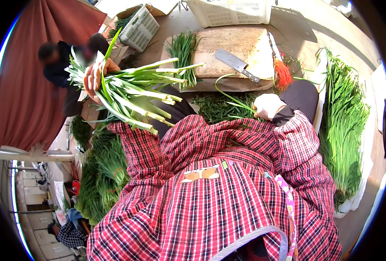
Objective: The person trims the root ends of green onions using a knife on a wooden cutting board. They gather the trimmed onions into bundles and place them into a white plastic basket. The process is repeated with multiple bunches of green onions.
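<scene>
My left hand (98, 78) is raised and closed around a bunch of leafy green stalks (131, 89), their thick pale ends pointing right. Low by my right knee, my right hand (268, 106) pinches a few long thin green leaves (237, 101). Beyond my lap a wooden chopping board (225, 42) bears a cleaver (232, 60) with a dark handle, lying flat, and a small bundle of green leaves (183, 55) at its left end. Orange-red ties (281, 74) hang at the board's right edge. Loose green trimmings (212, 106) lie between my legs.
Long green leaves (344, 130) fill a white-lined holder at right. Tied green bundles (105, 176) are piled at left. A white plastic crate (230, 13) stands beyond the board, another crate (142, 29) at upper left. One person (57, 65) is near my left hand; another (69, 235) is at lower left.
</scene>
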Demonstrator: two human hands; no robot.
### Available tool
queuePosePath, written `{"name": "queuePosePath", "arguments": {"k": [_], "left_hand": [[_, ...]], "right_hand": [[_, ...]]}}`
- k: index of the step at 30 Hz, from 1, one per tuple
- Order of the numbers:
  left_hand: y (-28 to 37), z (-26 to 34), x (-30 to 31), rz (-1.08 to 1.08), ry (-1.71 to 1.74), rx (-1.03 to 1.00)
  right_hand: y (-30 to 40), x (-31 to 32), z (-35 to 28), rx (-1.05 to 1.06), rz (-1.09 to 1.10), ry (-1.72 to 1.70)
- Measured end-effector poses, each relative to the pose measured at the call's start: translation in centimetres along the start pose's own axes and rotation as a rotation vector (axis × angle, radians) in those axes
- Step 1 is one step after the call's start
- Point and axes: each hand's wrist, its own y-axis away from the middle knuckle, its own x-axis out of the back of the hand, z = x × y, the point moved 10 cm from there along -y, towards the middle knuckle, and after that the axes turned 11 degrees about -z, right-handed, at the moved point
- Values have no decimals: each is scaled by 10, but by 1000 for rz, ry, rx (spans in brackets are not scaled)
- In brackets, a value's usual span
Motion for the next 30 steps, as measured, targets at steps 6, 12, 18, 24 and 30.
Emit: {"name": "queuePosePath", "arguments": {"k": [6,12,18,24,30], "left_hand": [[19,-11,22,98,44,77],[28,-31,31,181,2,142],[45,4,72,389,-174,132],[77,14,117,706,-423,169],[85,-38,106,751,-209,395]], "right_hand": [[16,113,-76,781,274,-1499],[50,145,-98,974,653,-1235],[48,98,-25,769,342,-1744],[73,83,-9,70,731,-646],[148,186,-71,503,1108,-615]]}}
